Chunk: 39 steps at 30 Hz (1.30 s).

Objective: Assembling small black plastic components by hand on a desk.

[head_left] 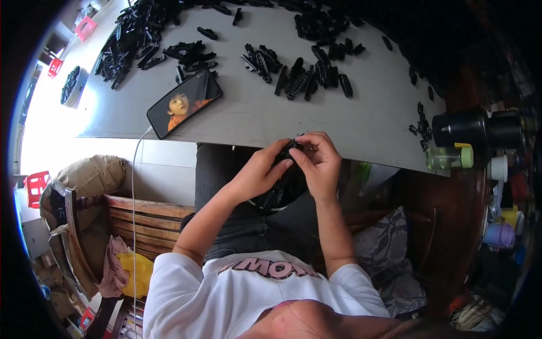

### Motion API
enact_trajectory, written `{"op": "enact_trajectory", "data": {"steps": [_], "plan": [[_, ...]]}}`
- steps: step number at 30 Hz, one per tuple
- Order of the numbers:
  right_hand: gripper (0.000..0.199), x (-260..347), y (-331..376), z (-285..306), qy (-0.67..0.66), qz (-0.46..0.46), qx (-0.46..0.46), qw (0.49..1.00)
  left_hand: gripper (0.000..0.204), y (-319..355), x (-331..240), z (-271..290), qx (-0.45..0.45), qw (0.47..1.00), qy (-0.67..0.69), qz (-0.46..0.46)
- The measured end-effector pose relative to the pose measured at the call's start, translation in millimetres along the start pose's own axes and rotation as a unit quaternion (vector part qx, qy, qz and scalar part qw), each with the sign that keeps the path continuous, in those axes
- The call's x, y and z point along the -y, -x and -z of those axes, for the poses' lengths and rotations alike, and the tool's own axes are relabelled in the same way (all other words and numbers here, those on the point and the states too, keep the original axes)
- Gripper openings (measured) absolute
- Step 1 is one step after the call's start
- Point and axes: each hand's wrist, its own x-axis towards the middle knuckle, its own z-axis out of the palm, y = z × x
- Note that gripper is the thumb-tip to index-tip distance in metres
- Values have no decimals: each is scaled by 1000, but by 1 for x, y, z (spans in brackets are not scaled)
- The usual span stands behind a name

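Both hands meet at the near edge of a grey table (361,113). My left hand (261,169) and my right hand (318,160) pinch the same small black plastic part (289,150) between their fingertips. Just below the hands, on my lap, rests a dark round container (279,195) holding more black parts. Several black plastic clips (307,79) lie scattered on the table beyond the hands, with a larger heap (135,42) at the far left.
A smartphone (184,104) with a lit screen lies on the table's left, a white cable running down from it. A black flask (474,129) and a green-capped bottle (449,157) stand at the right. A wooden bench (141,217) with bags sits left.
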Motion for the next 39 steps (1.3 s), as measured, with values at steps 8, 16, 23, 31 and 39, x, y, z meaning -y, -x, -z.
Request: {"op": "enact_trajectory", "data": {"steps": [8,16,23,31,39], "plan": [[37,-13,14,0,-74,-1,-78,994,35,0,5,-7,0,991,106,86],[57,-19,12,-6,-281,-106,-16,954,37,-4,12,-16,-28,997,66,-42],[52,-22,11,-9,-354,-77,-29,932,38,-8,11,-20,-34,994,92,-44],[28,-28,22,-5,-100,-7,-118,988,36,-5,17,-26,-79,986,145,10],[42,-13,19,-7,-321,-31,-65,944,36,-1,12,-27,-26,980,193,27]]}}
